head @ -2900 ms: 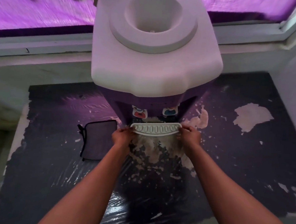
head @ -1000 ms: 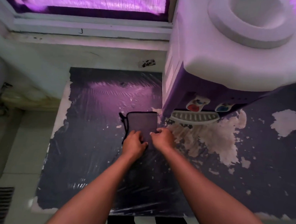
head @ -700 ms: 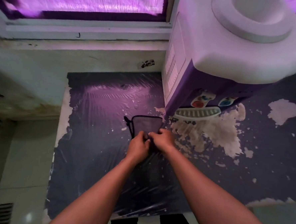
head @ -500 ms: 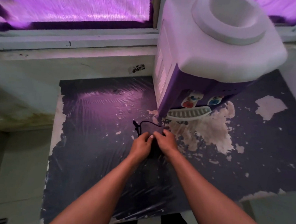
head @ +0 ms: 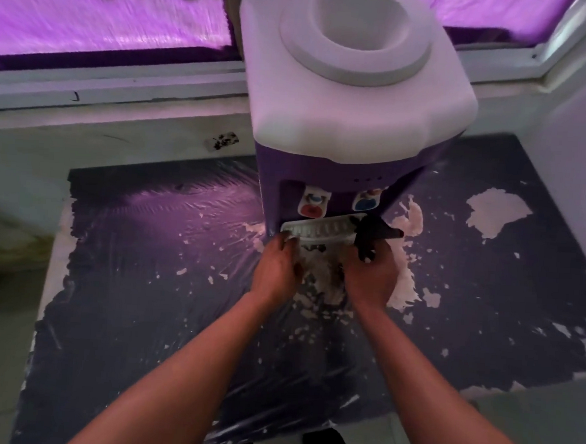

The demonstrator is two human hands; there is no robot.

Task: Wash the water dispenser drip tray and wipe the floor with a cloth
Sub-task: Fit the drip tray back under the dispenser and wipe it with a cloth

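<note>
Reaching forward from the bottom edge, two bare forearms cross a dark, glossy floor covering [head: 141,315] whose film is wrinkled and flaking, with pale patches of bare floor showing through. The largest worn patch [head: 322,278] lies directly under and between both hands. The left hand [head: 276,272] has its fingers [head: 285,243] curled onto the left end of the white slotted drip tray [head: 318,230]. The right hand [head: 370,278] is closed around a dark cloth [head: 369,236], which bunches up over the tray's right end just beyond its fingers; whether those fingers also grip the tray, I cannot tell. The tray sits in its place at the foot of the water dispenser [head: 352,122], right beyond the fingertips. Above it are two taps, one red [head: 311,204] and one blue [head: 366,200], on the purple front. The dispenser's white top has a round, open bottle well. Past the covering's far edge, left of the hands, runs a pale ledge [head: 118,132] with a dark smudge, then a white window frame [head: 104,80]. Purple-lit glass [head: 102,11] fills the farthest strip. A pale wall [head: 582,119] closes the right side.
</note>
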